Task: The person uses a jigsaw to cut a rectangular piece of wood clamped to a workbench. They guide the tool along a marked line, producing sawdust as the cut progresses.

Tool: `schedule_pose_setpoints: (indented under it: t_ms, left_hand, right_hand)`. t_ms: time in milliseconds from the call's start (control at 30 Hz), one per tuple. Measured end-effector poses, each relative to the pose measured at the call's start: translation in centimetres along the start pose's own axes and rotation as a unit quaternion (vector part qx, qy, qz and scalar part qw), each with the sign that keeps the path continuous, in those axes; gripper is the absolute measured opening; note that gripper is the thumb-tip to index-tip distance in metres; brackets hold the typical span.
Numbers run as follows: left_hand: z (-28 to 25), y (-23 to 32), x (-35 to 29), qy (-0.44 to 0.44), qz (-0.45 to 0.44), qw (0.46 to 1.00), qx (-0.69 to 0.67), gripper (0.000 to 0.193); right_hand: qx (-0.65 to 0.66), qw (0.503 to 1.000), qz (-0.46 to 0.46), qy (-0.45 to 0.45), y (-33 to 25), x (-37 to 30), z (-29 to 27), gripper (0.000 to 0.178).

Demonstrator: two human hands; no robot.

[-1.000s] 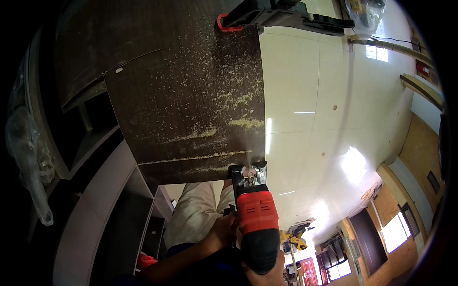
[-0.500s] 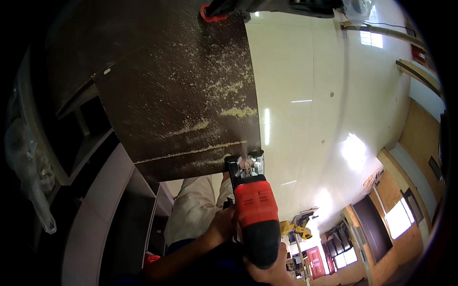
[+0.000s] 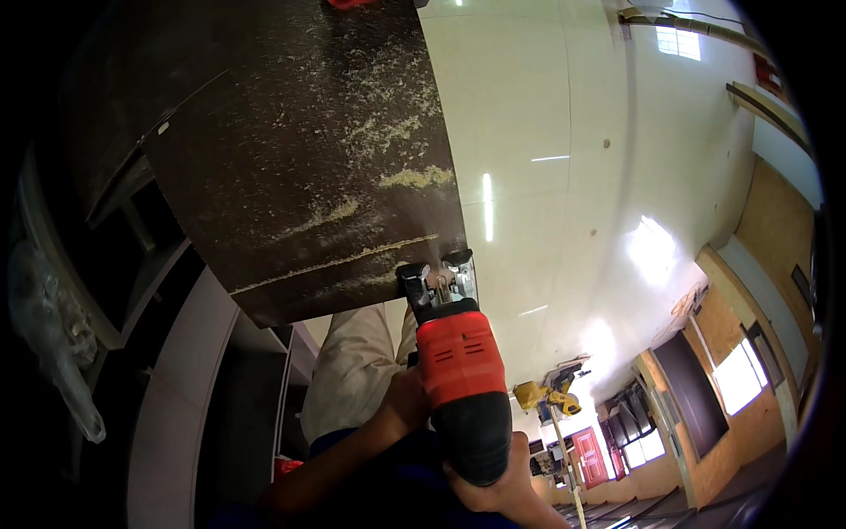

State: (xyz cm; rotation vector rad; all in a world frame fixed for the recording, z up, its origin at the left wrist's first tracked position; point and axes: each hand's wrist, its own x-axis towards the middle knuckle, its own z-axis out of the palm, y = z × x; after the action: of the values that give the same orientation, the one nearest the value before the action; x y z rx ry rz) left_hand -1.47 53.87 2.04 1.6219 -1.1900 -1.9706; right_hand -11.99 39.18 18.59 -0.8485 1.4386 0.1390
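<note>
Both my hands are on the jigsaw (image 3: pixel 458 388), a red-and-black power tool with the red housing forward and the black rear grip toward me. My right hand (image 3: pixel 498 480) is wrapped under and around the black rear of the body, fingers closed on it. My left hand (image 3: pixel 404 398) is closed against the left side of the red housing, forearm coming up from the lower edge of the view.

The metal shoe at the front of the jigsaw sits at the near right corner of the dark brown board (image 3: pixel 300 167), touching its edge. I cannot make out the blade itself.

The board is a flat dark panel that fills the upper left. A pale straight line of sawdust (image 3: pixel 339 260) crosses it close to the near edge, ending by the saw's shoe. More loose sawdust lies in patches further up, with a thicker yellowish streak near the right edge.

A red clamp (image 3: pixel 352 3) just shows at the board's far edge, cut off by the frame.

Below the board: my beige trouser leg (image 3: pixel 352 370), and grey shelving (image 3: pixel 176 388) to the left. A clear plastic bag (image 3: pixel 53 335) hangs at far left.

On the glossy pale floor (image 3: pixel 573 176) beyond, a yellow power tool (image 3: pixel 548 397) stands well apart from the board. A red door (image 3: pixel 589 445) shows in the distance, no legible sign detail.
</note>
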Motion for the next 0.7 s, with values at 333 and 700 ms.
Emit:
schedule_pose_setpoints:
  t_ms: [333,700]
  left_hand:
    - [2.6,-2.8,-0.5,-0.029,-0.103,0.944,-0.313,0.035]
    - [0.1,-0.7,-0.7,-0.066,-0.081,0.954,-0.28,0.026]
  right_hand:
    - [-0.013,0.999,-0.027,0.009,0.1,0.3,0.0,0.018]
    - [-0.002,0.999,-0.031,0.007,0.0,0.5,-0.2,0.018]
